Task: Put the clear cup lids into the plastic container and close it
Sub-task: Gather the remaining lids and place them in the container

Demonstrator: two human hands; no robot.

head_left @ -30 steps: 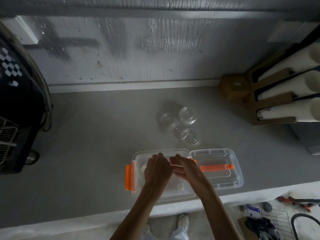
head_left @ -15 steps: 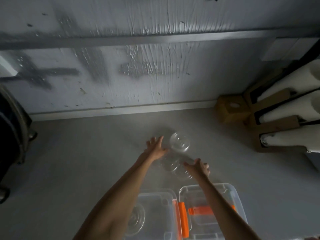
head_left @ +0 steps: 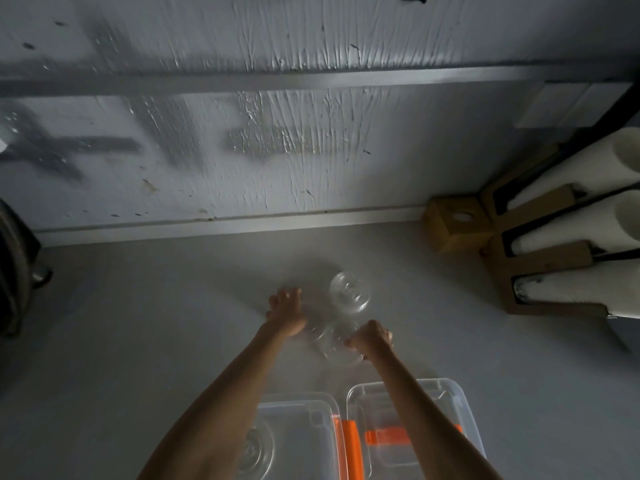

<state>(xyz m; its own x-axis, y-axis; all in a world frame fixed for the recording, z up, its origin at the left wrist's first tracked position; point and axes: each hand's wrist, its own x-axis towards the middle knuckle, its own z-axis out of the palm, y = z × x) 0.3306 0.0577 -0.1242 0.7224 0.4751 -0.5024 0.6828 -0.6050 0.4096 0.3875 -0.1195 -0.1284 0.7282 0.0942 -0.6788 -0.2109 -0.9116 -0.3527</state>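
Several clear cup lids lie in a cluster on the grey counter. One lid (head_left: 349, 296) sits free at the far side. My left hand (head_left: 285, 313) is pressed down at the cluster's left edge with its fingers curled, and it hides what is under it. My right hand (head_left: 372, 337) pinches the rim of the nearest lid (head_left: 337, 351). The clear plastic container (head_left: 311, 401) stands open at the bottom of the view with one lid (head_left: 258, 452) inside. Its cover (head_left: 450, 393), with an orange handle (head_left: 388, 436), lies flat just right of it.
A rough grey wall (head_left: 277, 150) closes off the counter's far side. A small cardboard box (head_left: 457, 223) and a cardboard rack with white tubes (head_left: 568, 268) fill the right back corner. A dark appliance (head_left: 14, 271) stands at the left edge.
Both hands left the container and reached forward to the lid cluster. The left hand's fingers went from spread to curled down, and the right hand closed on a lid's rim.
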